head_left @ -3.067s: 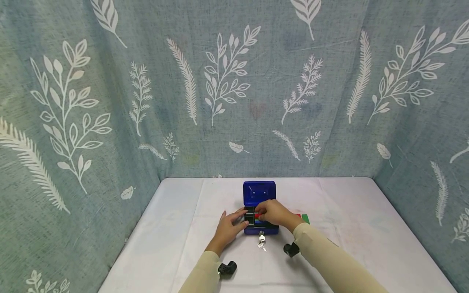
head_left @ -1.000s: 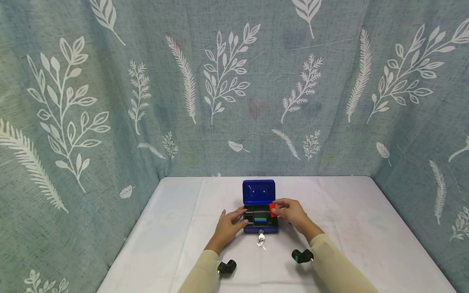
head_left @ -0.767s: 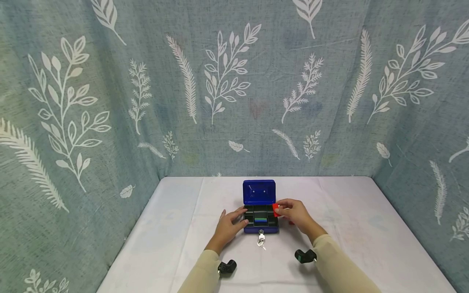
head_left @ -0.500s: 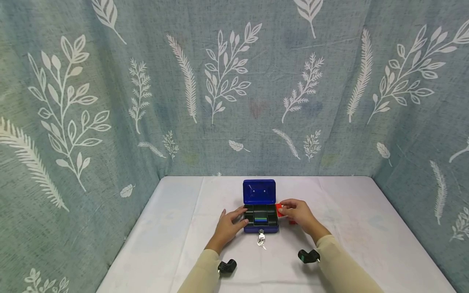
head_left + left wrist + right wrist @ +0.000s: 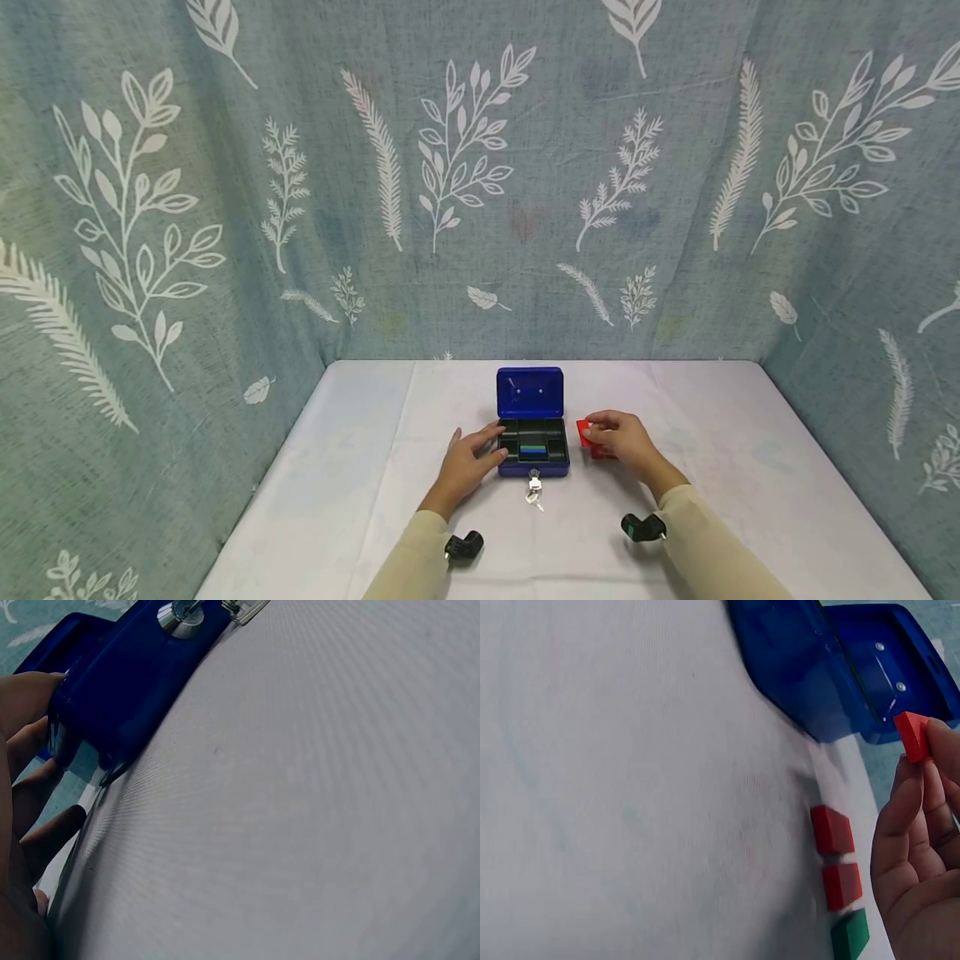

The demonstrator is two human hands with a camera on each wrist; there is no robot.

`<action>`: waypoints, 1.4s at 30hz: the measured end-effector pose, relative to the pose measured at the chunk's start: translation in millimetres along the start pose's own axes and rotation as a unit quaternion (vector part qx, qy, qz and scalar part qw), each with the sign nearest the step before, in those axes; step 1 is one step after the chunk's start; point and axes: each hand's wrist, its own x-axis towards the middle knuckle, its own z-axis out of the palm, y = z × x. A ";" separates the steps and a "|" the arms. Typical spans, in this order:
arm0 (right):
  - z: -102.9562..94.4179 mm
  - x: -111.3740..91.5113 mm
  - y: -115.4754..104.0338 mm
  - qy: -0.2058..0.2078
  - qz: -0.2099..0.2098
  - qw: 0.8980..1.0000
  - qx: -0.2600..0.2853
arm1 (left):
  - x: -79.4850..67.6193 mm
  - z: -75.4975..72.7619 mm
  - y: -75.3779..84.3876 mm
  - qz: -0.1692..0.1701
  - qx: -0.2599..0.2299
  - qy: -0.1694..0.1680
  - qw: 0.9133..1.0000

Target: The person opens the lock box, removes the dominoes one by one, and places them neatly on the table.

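Note:
A small blue cash box (image 5: 510, 470) stands on the table with its lid (image 5: 529, 392) raised. Its black tray (image 5: 508, 427) is divided, and green and blue blocks (image 5: 533, 450) lie in the front middle compartment. Keys (image 5: 534, 498) hang from the front lock. My left hand (image 5: 467, 468) rests at the box's left side, thumb and forefinger spread along the rim. To the right of the box, my right hand (image 5: 628, 443) pinches a red block (image 5: 913, 736) between thumb and fingertips, held above the table.
On the white-covered table (image 5: 390, 533), right of the box and below my right hand, sit two red blocks (image 5: 832, 831) and a green block (image 5: 850, 936) in a row. A leaf-patterned curtain (image 5: 547, 292) borders the table at the back and sides.
My right hand has taken the red block out of the tray and carried it rightward past the box's edge. The left hand has stayed at the box.

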 end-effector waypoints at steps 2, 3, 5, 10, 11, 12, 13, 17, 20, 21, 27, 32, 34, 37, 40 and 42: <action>-3.5 -0.7 1.2 0.001 0.000 1.000 -0.002 | -0.1 0.1 0.1 -0.003 0.000 -0.001 1.000; -5.5 -1.0 1.8 0.002 -0.002 1.000 -0.008 | -0.1 0.1 0.3 -0.006 0.001 -0.002 1.000; -9.8 -1.2 2.9 0.006 -0.002 1.000 -0.014 | 0.1 0.5 0.2 -0.009 0.003 -0.002 1.000; -18.9 -0.4 4.5 0.013 0.002 1.000 -0.028 | 0.9 1.0 -0.3 -0.012 0.006 -0.002 1.000; -20.2 -0.2 4.8 0.012 0.003 0.999 -0.030 | 1.0 1.1 -0.3 -0.013 0.008 -0.003 1.000; -21.5 0.0 5.3 0.010 0.004 0.999 -0.030 | 0.9 1.3 -0.4 -0.015 0.009 -0.003 1.000; -22.5 0.4 5.5 0.010 0.006 0.999 -0.030 | 0.8 1.2 -0.7 -0.016 0.010 -0.003 1.000; -26.5 1.7 7.3 0.007 0.008 1.000 -0.027 | 0.6 0.7 -0.5 -0.012 0.009 -0.004 1.000; -29.5 1.5 8.3 0.004 0.004 1.000 -0.026 | 0.3 0.2 0.2 -0.007 0.006 -0.003 1.000; -30.5 0.9 8.6 0.003 0.001 1.000 -0.027 | 0.1 0.0 0.6 -0.005 0.005 -0.002 1.000; -39.4 -0.6 11.9 0.007 -0.009 0.999 -0.040 | -0.6 -0.3 1.1 -0.002 0.005 -0.001 1.000; -45.9 -2.9 13.3 0.023 0.005 0.999 -0.047 | -0.4 -0.8 1.8 0.002 0.011 -0.001 1.000; -47.7 -4.4 13.6 0.025 0.009 0.998 -0.056 | -0.4 -1.2 2.0 0.002 0.010 -0.001 1.000; -50.0 -6.8 13.5 0.033 0.022 0.997 -0.062 | -0.2 -1.0 1.9 0.003 0.010 0.001 1.000; -51.9 -9.4 13.7 0.039 0.030 0.997 -0.067 | -0.1 -0.7 1.9 0.001 0.007 0.002 1.000; -53.4 -10.3 14.8 0.042 0.030 0.996 -0.067 | 0.0 -0.2 1.2 -0.002 0.009 0.002 1.000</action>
